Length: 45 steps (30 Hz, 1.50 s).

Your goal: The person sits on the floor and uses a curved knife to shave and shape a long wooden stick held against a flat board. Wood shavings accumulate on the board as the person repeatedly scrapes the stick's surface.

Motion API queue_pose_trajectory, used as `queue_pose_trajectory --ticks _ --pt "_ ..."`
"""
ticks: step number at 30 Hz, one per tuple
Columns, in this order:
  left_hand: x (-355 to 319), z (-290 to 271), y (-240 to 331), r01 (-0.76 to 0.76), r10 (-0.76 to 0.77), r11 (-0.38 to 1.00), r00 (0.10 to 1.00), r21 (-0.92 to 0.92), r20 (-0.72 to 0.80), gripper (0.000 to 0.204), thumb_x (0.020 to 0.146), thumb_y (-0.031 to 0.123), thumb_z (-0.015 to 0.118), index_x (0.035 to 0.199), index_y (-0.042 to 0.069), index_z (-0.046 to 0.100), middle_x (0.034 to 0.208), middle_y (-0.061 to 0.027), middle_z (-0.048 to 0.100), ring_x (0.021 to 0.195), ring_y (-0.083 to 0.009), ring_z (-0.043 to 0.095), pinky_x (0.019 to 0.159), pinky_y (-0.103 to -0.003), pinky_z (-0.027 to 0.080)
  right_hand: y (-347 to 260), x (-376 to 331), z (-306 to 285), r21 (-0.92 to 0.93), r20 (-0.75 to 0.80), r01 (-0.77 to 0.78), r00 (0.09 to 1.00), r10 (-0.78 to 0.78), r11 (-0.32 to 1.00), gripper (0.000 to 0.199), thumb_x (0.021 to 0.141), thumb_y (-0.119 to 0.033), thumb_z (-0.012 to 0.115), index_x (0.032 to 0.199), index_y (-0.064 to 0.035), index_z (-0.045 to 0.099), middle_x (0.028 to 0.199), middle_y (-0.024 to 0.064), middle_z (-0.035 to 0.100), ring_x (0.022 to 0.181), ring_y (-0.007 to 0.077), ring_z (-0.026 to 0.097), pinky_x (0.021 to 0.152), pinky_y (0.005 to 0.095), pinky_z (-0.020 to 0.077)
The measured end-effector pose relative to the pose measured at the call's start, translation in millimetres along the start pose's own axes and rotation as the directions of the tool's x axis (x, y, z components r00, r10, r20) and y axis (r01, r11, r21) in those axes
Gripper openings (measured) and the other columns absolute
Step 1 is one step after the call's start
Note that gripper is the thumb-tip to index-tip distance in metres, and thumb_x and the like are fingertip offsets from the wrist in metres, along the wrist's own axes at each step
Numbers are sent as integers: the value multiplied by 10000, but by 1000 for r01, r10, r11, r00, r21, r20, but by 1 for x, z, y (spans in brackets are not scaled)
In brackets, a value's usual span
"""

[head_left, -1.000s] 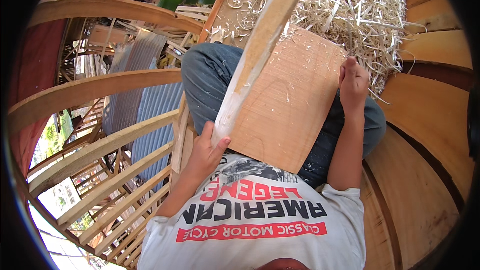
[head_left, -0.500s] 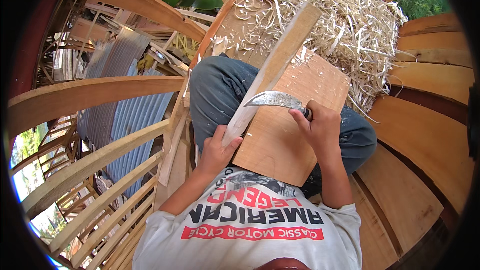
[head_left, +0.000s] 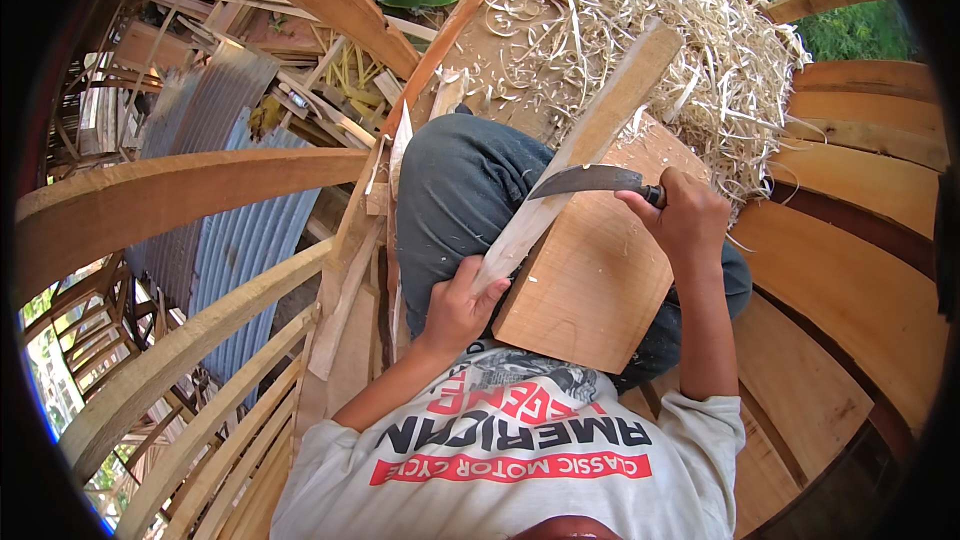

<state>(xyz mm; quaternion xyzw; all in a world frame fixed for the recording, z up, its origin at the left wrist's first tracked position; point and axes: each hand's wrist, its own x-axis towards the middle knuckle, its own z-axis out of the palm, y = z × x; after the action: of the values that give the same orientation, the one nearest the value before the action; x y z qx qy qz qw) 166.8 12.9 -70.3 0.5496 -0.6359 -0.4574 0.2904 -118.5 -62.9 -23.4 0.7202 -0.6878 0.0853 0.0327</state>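
Note:
My left hand [head_left: 466,300] is closed round the near end of a long wooden stick [head_left: 590,135], which slants away up and to the right. In my right hand [head_left: 690,215] is the dark handle of a curved knife [head_left: 590,180]. Its blade lies across the middle of the stick, the tip reaching past the left edge. Under the stick, a flat wooden board [head_left: 590,285] rests across my lap. My fingers hide most of the knife's handle.
A heap of pale wood shavings [head_left: 690,70] covers planks beyond my legs. Curved wooden ribs [head_left: 190,190] rise at the left, wide planks [head_left: 850,260] at the right. Corrugated metal sheets [head_left: 235,230] lie lower down outside, near scrap wood.
The knife and my right hand have moved up and to the right along the stick. The blade has turned and looks darker. The whole view has shifted slightly.

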Motion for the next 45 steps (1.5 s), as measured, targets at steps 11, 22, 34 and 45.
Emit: queue_pose_trajectory --ticks 11,22,34,45 --pt "2 1 -1 -25 25 1000 1000 16 -11 333 900 307 626 995 5 523 730 -206 628 682 -393 646 507 -409 498 23 14 1 -27 -61 -70 996 68 997 596 682 -610 713 596 -70 477 467 62 439 416 243 473 424 343 387" --pt "3 0 1 -10 11 1000 1000 18 -15 328 908 308 614 997 7 522 732 -206 633 691 -391 649 512 -409 501 36 23 18 -97 -257 -79 965 51 992 659 684 -680 666 539 -87 420 438 49 423 370 210 447 378 314 350" --pt "5 -4 2 82 -81 996 996 -28 36 341 900 318 635 961 6 512 736 -203 645 725 -363 674 554 -362 511 -6 -2 -12 332 315 -395 902 295 856 434 837 -420 678 730 -14 568 529 107 515 463 226 514 469 345 399" --pt "6 -3 1 74 -70 991 997 -111 41 354 906 334 633 916 -3 527 649 -72 591 614 -61 520 530 -243 409 4 -12 -31 769 535 -531 839 97 356 172 883 -147 655 943 9 618 598 -44 449 555 31 397 493 222 329"
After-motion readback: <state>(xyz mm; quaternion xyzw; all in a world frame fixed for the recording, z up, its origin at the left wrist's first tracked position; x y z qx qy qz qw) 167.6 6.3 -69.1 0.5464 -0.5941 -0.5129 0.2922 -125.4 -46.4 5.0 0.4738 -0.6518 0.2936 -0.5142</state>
